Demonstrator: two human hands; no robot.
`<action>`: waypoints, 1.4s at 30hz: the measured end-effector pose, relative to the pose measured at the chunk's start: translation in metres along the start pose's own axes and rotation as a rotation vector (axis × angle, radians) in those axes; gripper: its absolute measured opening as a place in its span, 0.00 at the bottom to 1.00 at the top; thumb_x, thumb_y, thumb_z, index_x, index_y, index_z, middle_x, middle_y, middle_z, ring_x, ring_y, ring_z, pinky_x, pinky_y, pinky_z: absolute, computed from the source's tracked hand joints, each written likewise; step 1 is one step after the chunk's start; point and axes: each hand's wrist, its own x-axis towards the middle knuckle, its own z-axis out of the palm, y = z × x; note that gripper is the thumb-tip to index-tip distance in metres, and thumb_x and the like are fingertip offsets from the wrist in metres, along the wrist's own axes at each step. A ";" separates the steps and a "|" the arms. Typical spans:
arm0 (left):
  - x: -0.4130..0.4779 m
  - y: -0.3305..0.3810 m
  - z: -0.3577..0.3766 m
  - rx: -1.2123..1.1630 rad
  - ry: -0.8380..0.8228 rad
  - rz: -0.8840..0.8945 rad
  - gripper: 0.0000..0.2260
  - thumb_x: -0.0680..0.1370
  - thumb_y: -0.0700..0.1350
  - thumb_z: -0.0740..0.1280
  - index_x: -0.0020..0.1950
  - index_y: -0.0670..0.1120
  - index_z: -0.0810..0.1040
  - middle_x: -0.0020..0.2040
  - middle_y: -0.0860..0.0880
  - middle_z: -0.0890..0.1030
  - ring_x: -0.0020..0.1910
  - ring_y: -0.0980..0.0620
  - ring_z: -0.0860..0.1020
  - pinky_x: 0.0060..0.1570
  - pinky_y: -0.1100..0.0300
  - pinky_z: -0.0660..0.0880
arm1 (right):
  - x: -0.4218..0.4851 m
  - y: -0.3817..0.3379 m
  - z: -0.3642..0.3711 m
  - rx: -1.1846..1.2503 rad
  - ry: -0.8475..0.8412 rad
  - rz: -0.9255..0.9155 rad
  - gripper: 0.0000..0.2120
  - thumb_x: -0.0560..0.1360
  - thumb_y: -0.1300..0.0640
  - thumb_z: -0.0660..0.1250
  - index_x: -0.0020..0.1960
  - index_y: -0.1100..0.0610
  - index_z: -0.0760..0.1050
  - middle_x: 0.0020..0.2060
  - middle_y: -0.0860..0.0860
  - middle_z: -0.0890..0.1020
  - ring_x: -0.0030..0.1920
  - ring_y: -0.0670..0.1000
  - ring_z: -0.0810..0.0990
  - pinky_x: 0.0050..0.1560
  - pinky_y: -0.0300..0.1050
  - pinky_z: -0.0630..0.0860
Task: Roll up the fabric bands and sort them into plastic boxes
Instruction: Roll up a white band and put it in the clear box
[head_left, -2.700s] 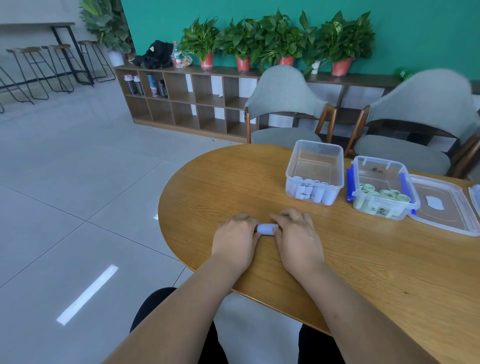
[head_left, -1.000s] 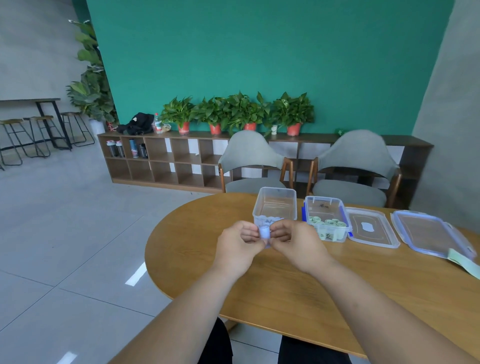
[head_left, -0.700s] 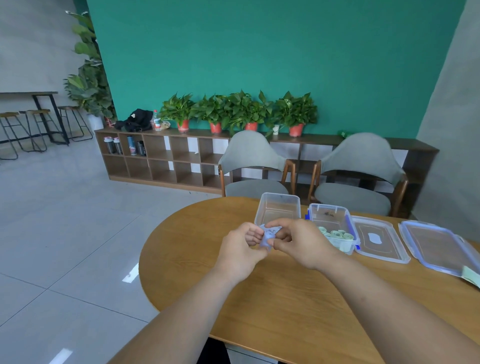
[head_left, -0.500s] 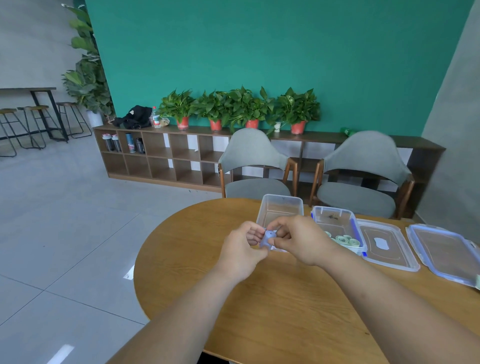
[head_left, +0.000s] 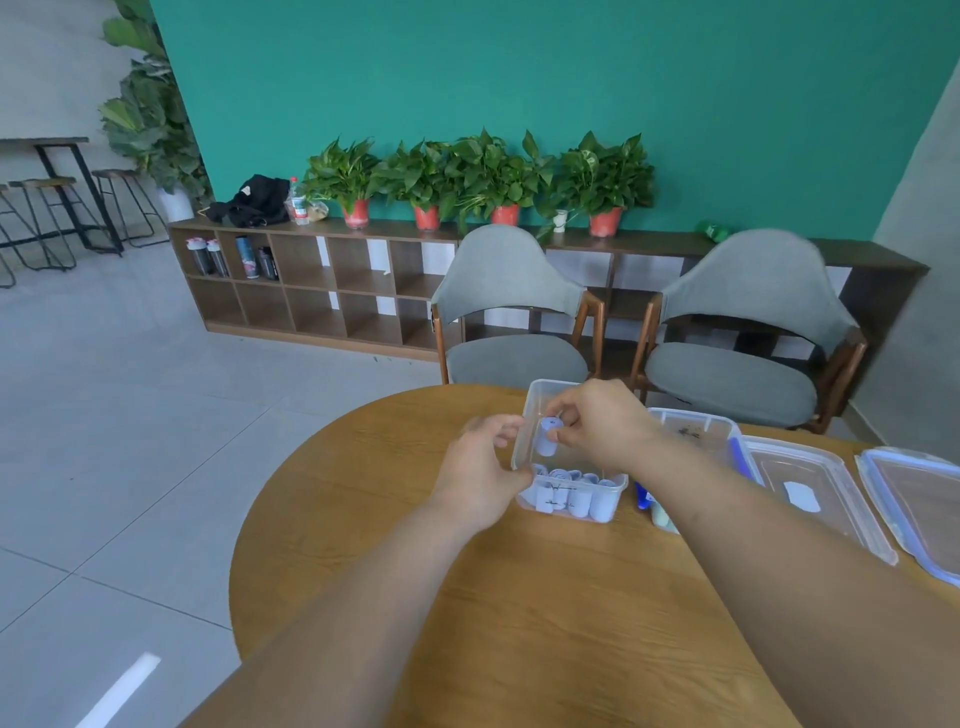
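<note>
White rolled band (head_left: 545, 439), right hand (head_left: 602, 423) pinching it, now over clear box (head_left: 522, 441).

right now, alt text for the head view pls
The right hand holds a rolled pale band over a clear plastic box of similar rolls on a round wooden table; the left hand steadies the box's near corner.

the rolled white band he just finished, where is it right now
In the head view the rolled white band is pinched in the right hand, held over the clear box above the row of rolls at its near end.
</note>
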 end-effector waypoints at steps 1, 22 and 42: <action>0.003 -0.004 0.003 0.011 -0.008 -0.005 0.29 0.71 0.46 0.81 0.70 0.59 0.76 0.61 0.60 0.75 0.59 0.61 0.76 0.59 0.63 0.74 | 0.007 0.002 0.004 -0.016 -0.014 0.005 0.10 0.76 0.53 0.75 0.58 0.47 0.85 0.47 0.47 0.88 0.51 0.48 0.84 0.58 0.47 0.80; 0.016 -0.038 0.043 -0.008 -0.043 -0.019 0.38 0.72 0.59 0.79 0.78 0.53 0.70 0.64 0.59 0.69 0.62 0.60 0.73 0.62 0.65 0.72 | 0.055 0.012 0.066 -0.122 -0.254 0.081 0.12 0.77 0.48 0.73 0.60 0.48 0.83 0.54 0.49 0.83 0.55 0.54 0.80 0.57 0.51 0.81; 0.018 -0.040 0.047 -0.022 -0.004 -0.033 0.37 0.71 0.58 0.81 0.76 0.48 0.73 0.66 0.58 0.69 0.60 0.61 0.73 0.62 0.68 0.72 | 0.057 -0.004 0.064 -0.107 -0.343 0.246 0.15 0.80 0.48 0.70 0.64 0.53 0.80 0.55 0.53 0.83 0.56 0.55 0.81 0.62 0.51 0.80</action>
